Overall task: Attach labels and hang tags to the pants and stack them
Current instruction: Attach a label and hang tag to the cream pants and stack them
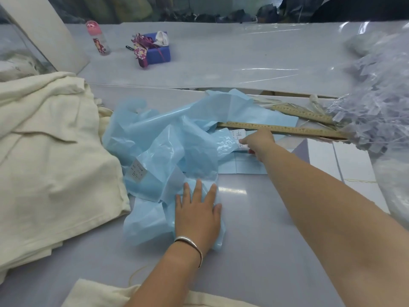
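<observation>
Cream pants (51, 156) lie piled at the left of the table, and another cream piece (104, 293) shows at the bottom edge. Crumpled light-blue label backing sheets (168, 142) cover the middle. My left hand (198, 214) presses flat on the near blue sheet, fingers spread. My right hand (257, 144) reaches forward and pinches a small white printed label (239, 136) on a blue sheet just below the ruler. One white label (138, 172) sticks to the blue sheet near the pants.
Two wooden rulers (281, 129) lie across the far middle. A clear bag of hang tags (376, 103) fills the right side. At the back stand a pink-capped bottle (98, 38) and a blue box (158, 52) of purple tags.
</observation>
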A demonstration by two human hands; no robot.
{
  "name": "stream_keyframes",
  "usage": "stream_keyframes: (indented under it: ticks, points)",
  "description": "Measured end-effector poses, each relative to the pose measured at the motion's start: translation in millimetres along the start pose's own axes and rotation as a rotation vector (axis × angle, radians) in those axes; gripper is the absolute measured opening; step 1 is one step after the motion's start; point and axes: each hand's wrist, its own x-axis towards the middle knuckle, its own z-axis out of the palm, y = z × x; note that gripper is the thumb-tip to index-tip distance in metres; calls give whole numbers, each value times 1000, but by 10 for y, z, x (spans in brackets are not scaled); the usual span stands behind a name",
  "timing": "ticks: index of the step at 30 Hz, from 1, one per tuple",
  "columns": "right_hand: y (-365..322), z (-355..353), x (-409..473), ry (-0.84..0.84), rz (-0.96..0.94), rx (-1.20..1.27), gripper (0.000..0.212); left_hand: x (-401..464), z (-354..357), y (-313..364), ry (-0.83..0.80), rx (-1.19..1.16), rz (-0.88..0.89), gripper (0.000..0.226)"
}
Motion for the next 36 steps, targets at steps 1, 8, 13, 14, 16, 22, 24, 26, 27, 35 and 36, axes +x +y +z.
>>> stream_keyframes:
  ticks: [1, 8, 13, 14, 16, 22, 24, 26, 27, 35, 36]
  points:
    - [17, 29, 13, 43, -20, -96, 44, -7, 22, -16, 11, -8, -1, 53]
    - [-30, 258, 16, 47, -68, -224, 41, 35, 89, -103, 6, -91, 1, 53]
    - [34, 384, -47, 41, -190, 119, 24, 37, 79, -117, -17, -109, 2, 52]
    - [62, 399, -99, 41, -243, 132, 31, 48, 74, -122, -21, -117, 1, 52]
    - [121, 415, -241, -36, -299, 186, 70, 61, 67, -127, -30, -133, -3, 52]
    - [278, 226, -740, -137, -205, 255, 56, 95, 44, -124, -33, -152, -10, 51]
    - [363, 116, -990, -67, -209, 311, 45, 112, 35, -128, -17, -154, -12, 51]
    - [508, 16, -1282, -1, -232, 377, 41, 104, 13, -127, 1, -133, -20, 52]
    - [593, -20, -1437, 31, -242, 426, 40, 96, -12, -126, 7, -132, -19, 53]
    - [1350, -46, -2541, 271, -82, 963, 39, -707, -457, 63, 250, -1081, -26, 17]
    - [1395, -45, -2625, 266, -73, 986, 43, -843, -503, 142, 149, -1282, -39, 20]
